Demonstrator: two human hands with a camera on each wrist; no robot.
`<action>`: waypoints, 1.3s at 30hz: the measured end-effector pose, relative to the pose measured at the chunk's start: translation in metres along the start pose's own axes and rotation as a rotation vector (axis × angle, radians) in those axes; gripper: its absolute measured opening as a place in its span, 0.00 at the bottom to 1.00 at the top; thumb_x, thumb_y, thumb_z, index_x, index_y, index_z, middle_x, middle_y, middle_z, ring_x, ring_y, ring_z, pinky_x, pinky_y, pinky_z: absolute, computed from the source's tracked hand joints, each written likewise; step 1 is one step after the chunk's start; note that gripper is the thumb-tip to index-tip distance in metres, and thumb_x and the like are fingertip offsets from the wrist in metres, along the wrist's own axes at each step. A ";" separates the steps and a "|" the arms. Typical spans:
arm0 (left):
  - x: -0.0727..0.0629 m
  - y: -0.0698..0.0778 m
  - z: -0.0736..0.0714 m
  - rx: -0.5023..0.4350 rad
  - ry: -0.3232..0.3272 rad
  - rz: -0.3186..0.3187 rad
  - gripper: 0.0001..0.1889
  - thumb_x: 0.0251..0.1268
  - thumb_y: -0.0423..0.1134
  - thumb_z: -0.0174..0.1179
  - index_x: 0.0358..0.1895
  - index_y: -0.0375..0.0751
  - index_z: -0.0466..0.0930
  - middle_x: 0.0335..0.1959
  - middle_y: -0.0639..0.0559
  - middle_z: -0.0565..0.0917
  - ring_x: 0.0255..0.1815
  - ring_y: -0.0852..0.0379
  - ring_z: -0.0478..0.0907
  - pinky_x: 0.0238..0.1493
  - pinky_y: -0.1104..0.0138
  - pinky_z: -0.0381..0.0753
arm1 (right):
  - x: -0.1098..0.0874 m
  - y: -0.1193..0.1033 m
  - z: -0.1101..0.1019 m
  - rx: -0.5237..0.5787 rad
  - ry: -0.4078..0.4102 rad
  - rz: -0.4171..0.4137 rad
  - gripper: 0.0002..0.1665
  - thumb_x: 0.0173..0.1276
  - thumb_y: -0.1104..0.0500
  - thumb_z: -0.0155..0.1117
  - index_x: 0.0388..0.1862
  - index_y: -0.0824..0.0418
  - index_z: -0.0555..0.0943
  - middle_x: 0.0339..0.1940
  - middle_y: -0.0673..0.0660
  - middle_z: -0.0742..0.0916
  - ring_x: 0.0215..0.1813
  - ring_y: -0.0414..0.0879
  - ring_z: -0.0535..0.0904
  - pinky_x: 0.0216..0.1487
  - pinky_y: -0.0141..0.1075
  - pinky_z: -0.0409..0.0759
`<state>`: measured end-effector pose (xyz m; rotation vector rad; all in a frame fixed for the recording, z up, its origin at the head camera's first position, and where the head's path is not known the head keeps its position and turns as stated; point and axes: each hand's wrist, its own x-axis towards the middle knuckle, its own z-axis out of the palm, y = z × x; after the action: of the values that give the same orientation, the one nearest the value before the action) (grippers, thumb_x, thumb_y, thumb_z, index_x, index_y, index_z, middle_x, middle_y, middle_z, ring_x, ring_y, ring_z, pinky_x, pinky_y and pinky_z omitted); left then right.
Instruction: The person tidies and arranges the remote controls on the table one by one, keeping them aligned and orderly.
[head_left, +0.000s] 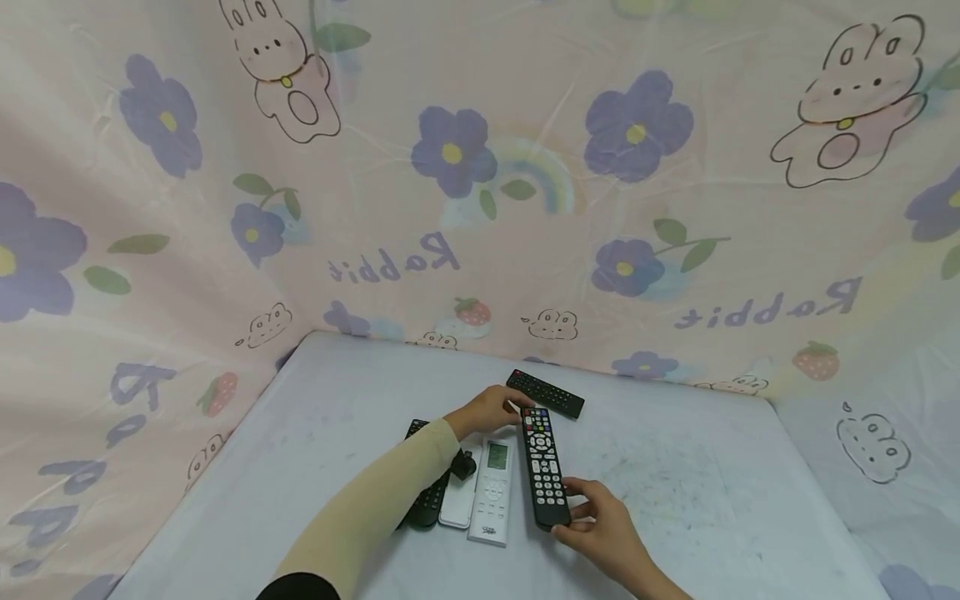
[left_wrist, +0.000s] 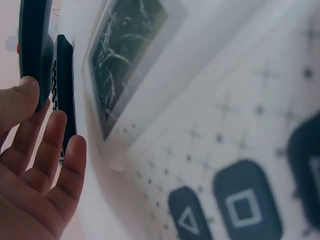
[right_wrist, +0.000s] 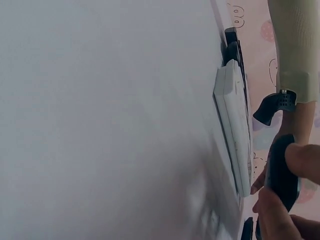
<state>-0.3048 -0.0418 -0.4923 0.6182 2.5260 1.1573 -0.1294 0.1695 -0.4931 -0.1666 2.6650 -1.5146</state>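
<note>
A black remote control [head_left: 545, 471] with pale and coloured buttons is held between both hands, tilted slightly in the head view. My left hand [head_left: 489, 411] pinches its far end; in the left wrist view, the thumb presses on the remote's edge. Down at the near end, my right hand [head_left: 603, 533] grips it between thumb and fingers. The right wrist view shows the remote's dark end [right_wrist: 281, 172] raised off the table. Just beyond the left hand lies a second black remote [head_left: 546, 394]. A white remote [head_left: 492, 496] with a small screen lies to the left of the held one.
Left of the screened remote lie another white remote [head_left: 457, 498], partly hidden, and a black remote [head_left: 429, 502] partly under the left forearm. All rest on a white tabletop [head_left: 675, 475]. A patterned curtain [head_left: 525, 250] borders the table's back and sides.
</note>
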 end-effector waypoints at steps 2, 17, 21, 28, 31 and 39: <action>0.000 -0.001 0.001 0.000 -0.003 0.001 0.18 0.65 0.35 0.62 0.57 0.54 0.80 0.54 0.56 0.81 0.50 0.59 0.80 0.45 0.71 0.79 | 0.000 -0.001 0.001 -0.009 -0.001 0.009 0.39 0.42 0.67 0.79 0.57 0.64 0.76 0.49 0.63 0.80 0.36 0.40 0.81 0.36 0.27 0.83; -0.001 0.000 0.003 0.012 -0.022 -0.006 0.17 0.63 0.33 0.62 0.54 0.50 0.81 0.54 0.55 0.82 0.51 0.58 0.80 0.52 0.68 0.79 | -0.001 0.000 0.007 -0.091 -0.018 0.009 0.41 0.40 0.62 0.82 0.57 0.63 0.77 0.46 0.58 0.82 0.42 0.43 0.81 0.42 0.28 0.83; -0.002 0.000 0.004 0.003 -0.035 -0.022 0.16 0.63 0.33 0.62 0.54 0.50 0.82 0.53 0.55 0.82 0.51 0.58 0.80 0.53 0.68 0.79 | -0.002 0.001 0.009 -0.098 -0.017 -0.008 0.40 0.40 0.62 0.82 0.56 0.63 0.77 0.45 0.58 0.82 0.41 0.43 0.81 0.42 0.28 0.83; -0.002 -0.002 0.005 0.005 -0.042 -0.017 0.16 0.64 0.33 0.61 0.54 0.50 0.82 0.54 0.54 0.82 0.51 0.58 0.80 0.52 0.68 0.79 | -0.001 0.003 0.011 -0.112 -0.023 0.000 0.40 0.40 0.62 0.82 0.55 0.63 0.78 0.44 0.57 0.82 0.41 0.43 0.80 0.42 0.27 0.83; -0.002 -0.002 0.005 0.005 -0.044 -0.018 0.15 0.64 0.33 0.61 0.53 0.51 0.82 0.54 0.55 0.82 0.51 0.58 0.80 0.52 0.67 0.79 | -0.001 0.003 0.012 -0.117 -0.027 0.010 0.40 0.39 0.62 0.82 0.55 0.64 0.77 0.44 0.57 0.82 0.40 0.42 0.80 0.41 0.27 0.83; -0.002 -0.004 0.007 0.004 -0.052 -0.020 0.15 0.64 0.33 0.62 0.53 0.51 0.82 0.52 0.55 0.82 0.50 0.58 0.80 0.51 0.66 0.80 | -0.002 0.001 0.013 -0.118 -0.049 0.025 0.41 0.40 0.60 0.83 0.56 0.65 0.77 0.44 0.58 0.82 0.39 0.42 0.79 0.40 0.28 0.83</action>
<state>-0.3010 -0.0407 -0.4991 0.6140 2.4856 1.1155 -0.1260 0.1594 -0.5007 -0.1749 2.7079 -1.3288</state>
